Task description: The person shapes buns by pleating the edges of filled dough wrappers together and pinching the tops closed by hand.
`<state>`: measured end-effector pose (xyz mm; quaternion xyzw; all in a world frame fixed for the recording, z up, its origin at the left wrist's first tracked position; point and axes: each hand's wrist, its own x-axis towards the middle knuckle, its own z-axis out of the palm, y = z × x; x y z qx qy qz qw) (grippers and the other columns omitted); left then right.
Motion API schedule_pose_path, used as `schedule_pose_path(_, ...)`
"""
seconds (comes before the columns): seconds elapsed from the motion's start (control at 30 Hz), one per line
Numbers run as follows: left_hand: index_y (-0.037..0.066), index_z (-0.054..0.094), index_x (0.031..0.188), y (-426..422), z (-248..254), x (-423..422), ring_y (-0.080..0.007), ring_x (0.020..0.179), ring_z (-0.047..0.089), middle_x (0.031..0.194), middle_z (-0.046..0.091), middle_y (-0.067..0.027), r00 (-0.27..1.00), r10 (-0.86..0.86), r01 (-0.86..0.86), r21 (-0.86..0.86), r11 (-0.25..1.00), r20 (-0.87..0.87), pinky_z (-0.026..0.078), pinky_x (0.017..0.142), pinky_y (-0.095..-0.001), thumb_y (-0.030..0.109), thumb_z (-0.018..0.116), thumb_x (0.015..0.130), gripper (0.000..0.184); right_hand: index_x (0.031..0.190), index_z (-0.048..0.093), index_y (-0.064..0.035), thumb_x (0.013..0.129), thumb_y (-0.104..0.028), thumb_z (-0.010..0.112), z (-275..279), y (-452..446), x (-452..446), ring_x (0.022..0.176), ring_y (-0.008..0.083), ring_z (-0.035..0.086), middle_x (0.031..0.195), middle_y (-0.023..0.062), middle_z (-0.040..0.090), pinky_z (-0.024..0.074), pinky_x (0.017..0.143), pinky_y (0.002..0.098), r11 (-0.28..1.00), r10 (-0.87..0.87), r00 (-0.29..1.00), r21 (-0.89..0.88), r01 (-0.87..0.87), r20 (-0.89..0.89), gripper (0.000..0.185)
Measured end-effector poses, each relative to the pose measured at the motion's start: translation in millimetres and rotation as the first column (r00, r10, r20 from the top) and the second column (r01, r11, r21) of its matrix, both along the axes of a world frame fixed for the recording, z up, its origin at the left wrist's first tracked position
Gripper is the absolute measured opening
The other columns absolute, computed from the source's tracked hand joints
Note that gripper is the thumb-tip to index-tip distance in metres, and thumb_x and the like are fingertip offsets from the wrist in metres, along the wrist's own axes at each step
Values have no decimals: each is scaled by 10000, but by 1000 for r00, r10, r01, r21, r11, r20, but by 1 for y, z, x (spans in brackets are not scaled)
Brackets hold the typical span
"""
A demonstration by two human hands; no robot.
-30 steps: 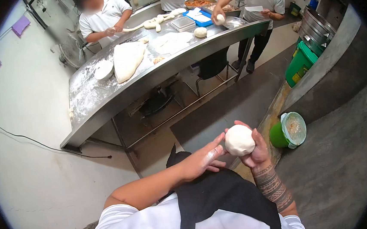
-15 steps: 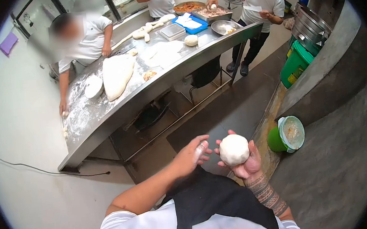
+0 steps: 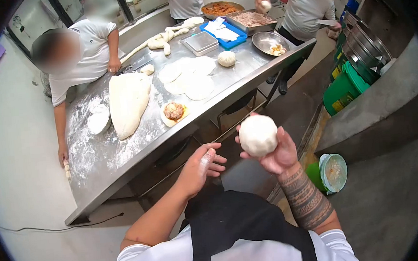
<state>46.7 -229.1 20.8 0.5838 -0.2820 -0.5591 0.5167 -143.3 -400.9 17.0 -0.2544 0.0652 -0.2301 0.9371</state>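
A round white dough bun (image 3: 258, 135) rests in the upturned palm of my right hand (image 3: 281, 156), its fingers and thumb curved around it. My left hand (image 3: 203, 167) is apart from the bun, to its left, with its fingers spread and nothing in them; flour whitens its thumb. Ahead on the steel table (image 3: 141, 148) lies a dough round topped with meat filling (image 3: 173, 111). Behind it are several thin flat dough wrappers (image 3: 187, 78), and another closed bun (image 3: 226, 58) sits to their right.
A large dough slab (image 3: 129, 105) and a white bowl (image 3: 98, 120) lie on the floured left side. Co-workers stand at the table's far side and right end. Trays of filling (image 3: 254, 20) stand at the back. A green bucket (image 3: 316, 177) is on the floor at right.
My hands have moved forward and up toward the table, the bun still in my right hand. The table looks nearer. The co-worker at right has raised a bun slightly.
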Motion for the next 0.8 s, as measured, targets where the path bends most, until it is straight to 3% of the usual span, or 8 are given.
schedule_pose_path(0.07,45,485,1423,-8,-1,24,-200,974,657,1130,663,-136,1000,18,-18,16,1000,8,526,841,-332,467,404,1088,544,1585,249,-141,893,-476,744,10,-30,29,1325,456,519,1472,271,450,587,944,571,996,33,999,-83,-31,21,914)
schedule_pose_path(0.23,11,540,1362,-15,-6,62,-169,868,663,1044,683,-119,986,167,-168,19,986,15,530,752,-294,395,462,1074,486,1536,345,-82,916,-391,730,17,-131,91,1222,341,606,1388,171,545,588,919,538,947,-48,992,-323,7,-118,793)
schedule_pose_path(0.33,7,551,1349,-4,-2,78,-147,803,647,965,680,-94,974,224,-225,26,974,37,515,710,-274,365,485,1062,465,1454,438,-41,925,-205,735,9,-217,119,1153,261,637,1289,142,604,576,946,464,861,-107,969,-508,-22,-223,629)
schedule_pose_path(0.47,28,593,1318,11,-7,83,-90,678,562,816,617,-36,893,451,-451,31,892,15,458,612,-217,221,483,1033,362,1311,580,-16,822,-241,832,-13,-327,151,1062,208,654,1185,115,659,555,905,357,436,-436,767,-856,-277,-471,594)
schedule_pose_path(0.6,8,612,1264,25,-20,66,-75,611,473,732,516,5,754,654,-655,-12,756,64,399,549,-224,173,524,995,328,1303,600,-25,706,-322,892,-35,-403,181,1044,312,687,1167,179,684,557,906,372,-69,-664,618,-787,-612,-422,727)
schedule_pose_path(0.63,2,618,1238,23,-18,60,-66,584,443,698,477,20,698,707,-714,38,699,114,375,525,-219,168,542,982,314,1305,602,-27,671,-338,897,-42,-420,190,1097,371,659,1191,222,658,538,957,400,-87,-653,609,-755,-650,-450,765)
schedule_pose_path(0.73,8,624,1222,23,-21,45,-51,553,412,666,454,34,610,778,-791,59,609,150,349,502,-216,169,553,975,303,1296,608,-36,678,-326,887,-68,-455,211,1166,380,613,1219,230,622,504,1021,425,-314,-706,625,-643,-699,-335,737)
schedule_pose_path(0.8,19,624,1212,17,-17,35,-33,536,384,641,425,53,561,808,-828,103,552,178,319,486,-206,165,565,972,287,1294,610,-61,689,-325,872,-85,-472,224,1213,396,573,1258,241,580,472,1062,441,-326,-679,632,-618,-716,-374,710)
